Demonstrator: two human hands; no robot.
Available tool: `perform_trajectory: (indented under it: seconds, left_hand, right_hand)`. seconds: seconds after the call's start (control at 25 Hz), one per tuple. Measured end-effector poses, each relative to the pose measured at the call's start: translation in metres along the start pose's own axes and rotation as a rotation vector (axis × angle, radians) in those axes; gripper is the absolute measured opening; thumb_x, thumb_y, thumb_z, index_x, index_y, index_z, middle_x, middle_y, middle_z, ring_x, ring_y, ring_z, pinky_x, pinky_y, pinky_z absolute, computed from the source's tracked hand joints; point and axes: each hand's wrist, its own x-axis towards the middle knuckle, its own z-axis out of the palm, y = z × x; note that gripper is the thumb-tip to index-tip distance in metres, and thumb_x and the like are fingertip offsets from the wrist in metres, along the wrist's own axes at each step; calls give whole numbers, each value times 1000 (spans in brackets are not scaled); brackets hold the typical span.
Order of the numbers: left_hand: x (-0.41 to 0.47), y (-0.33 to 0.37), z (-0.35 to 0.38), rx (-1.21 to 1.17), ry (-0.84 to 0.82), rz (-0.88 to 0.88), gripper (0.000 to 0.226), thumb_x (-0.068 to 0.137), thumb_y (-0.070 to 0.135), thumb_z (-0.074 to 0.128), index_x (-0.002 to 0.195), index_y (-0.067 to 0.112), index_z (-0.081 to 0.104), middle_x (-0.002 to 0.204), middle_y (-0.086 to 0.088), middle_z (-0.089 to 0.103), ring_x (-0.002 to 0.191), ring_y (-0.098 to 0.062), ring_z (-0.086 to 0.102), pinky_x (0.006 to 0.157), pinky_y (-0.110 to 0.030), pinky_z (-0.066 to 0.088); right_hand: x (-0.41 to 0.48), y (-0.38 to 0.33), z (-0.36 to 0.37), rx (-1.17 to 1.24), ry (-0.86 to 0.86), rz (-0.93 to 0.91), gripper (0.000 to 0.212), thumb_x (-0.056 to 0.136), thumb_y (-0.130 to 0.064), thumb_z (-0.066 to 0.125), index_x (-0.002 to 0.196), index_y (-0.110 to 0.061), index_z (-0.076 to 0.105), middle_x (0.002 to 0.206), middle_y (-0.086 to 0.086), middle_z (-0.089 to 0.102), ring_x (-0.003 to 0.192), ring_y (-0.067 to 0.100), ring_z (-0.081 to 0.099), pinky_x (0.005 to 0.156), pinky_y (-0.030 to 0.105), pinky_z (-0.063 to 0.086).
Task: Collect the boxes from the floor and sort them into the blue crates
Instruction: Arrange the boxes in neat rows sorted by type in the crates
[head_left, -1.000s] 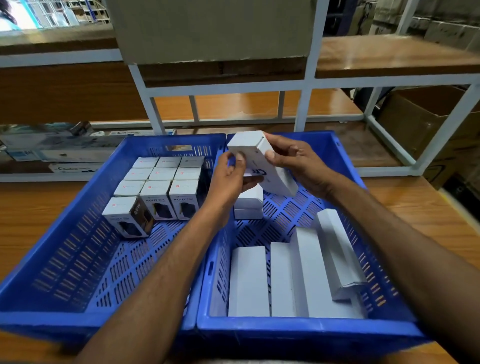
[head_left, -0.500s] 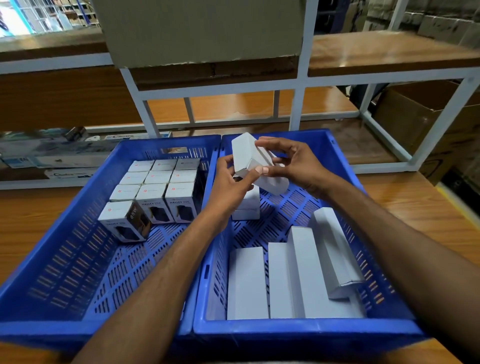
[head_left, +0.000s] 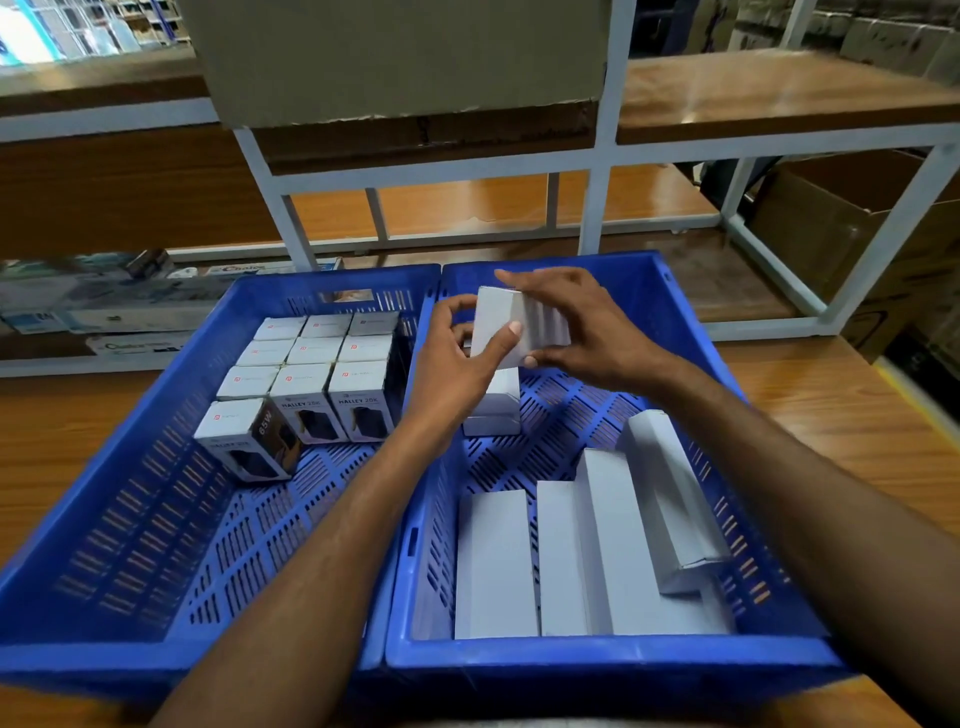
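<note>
Two crates (head_left: 597, 665) side by side

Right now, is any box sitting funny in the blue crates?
Two do. In the left crate, the front box marked 65W is twisted out of line with the neat rows behind it. In the right crate, one long white box leans tilted on the others, which lie flat.

1 view only: worn on the head, facing forward and down, close over the left blue crate (head_left: 78, 661) and right blue crate (head_left: 597, 663), white shelf frame (head_left: 441, 169) beyond.
</note>
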Motion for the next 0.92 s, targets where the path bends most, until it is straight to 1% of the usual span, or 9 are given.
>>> perform_trajectory:
  seconds: [0.08,0.16,0.28,0.4,0.48,0.56,0.68,0.8,0.92]
  left_hand:
    - [2,1,1,-159,29,-31,42,98,37,69,133,30,47,123,-1,69,104,-11,73,92,-39,61]
    - [3,1,4,-290,47,-52,42,101,30,65,136,24,43,135,-4,60,115,-15,69,94,-34,59]
    - [3,4,9,-363,45,-34,53,103,28,61,147,17,32,146,-4,53,128,-19,62,104,-32,54]
    - [3,-1,6,-262,-57,-20,60,103,26,62,153,20,30,148,2,53,130,-12,59,112,-34,47]
    - [1,-6,5,77,-87,42,61,98,27,69,149,19,36,144,3,53,129,-10,56,113,-38,46]
    - [-3,-8,8,242,-34,104,74,92,29,77,150,22,32,139,7,50,124,-7,53,106,-30,48]
    - [-5,-8,9,343,-7,203,89,87,26,82,155,32,24,139,11,43,121,0,48,94,-11,42]
    - [-1,-12,11,441,-66,196,66,93,28,75,147,22,38,141,4,50,126,-11,55,95,-28,51]
    - [0,-9,12,275,-12,79,44,97,13,70,135,15,47,117,9,64,104,-7,68,76,-12,52]
  right_hand:
    - [5,-3,2,14,115,92,109,73,-42,90,161,-42,27,168,-11,23,150,18,16,122,55,22]
    - [7,-5,2,123,304,295,124,61,-55,94,161,-40,23,170,-5,9,154,24,10,122,47,20]
    - [7,-4,4,454,361,581,136,55,-57,96,161,-33,14,168,0,13,153,25,18,122,47,25]
    - [10,3,4,1088,272,603,97,73,-27,94,148,-14,34,143,9,57,137,31,55,110,53,48]
    - [11,7,-4,1246,335,541,81,79,2,84,142,-16,36,134,10,60,125,31,63,96,50,59]
    - [10,15,-13,1237,355,452,85,74,12,81,142,-17,40,133,7,61,122,25,64,88,41,62]
    - [3,21,-24,1018,312,300,73,60,5,88,125,-14,62,122,5,73,119,24,68,88,37,60]
    - [-1,10,-22,661,240,204,60,61,9,92,113,-13,71,116,6,76,107,10,68,86,31,60]
    - [-1,-4,-12,433,192,127,51,61,5,94,101,-19,72,108,-1,73,95,-3,62,75,20,52]
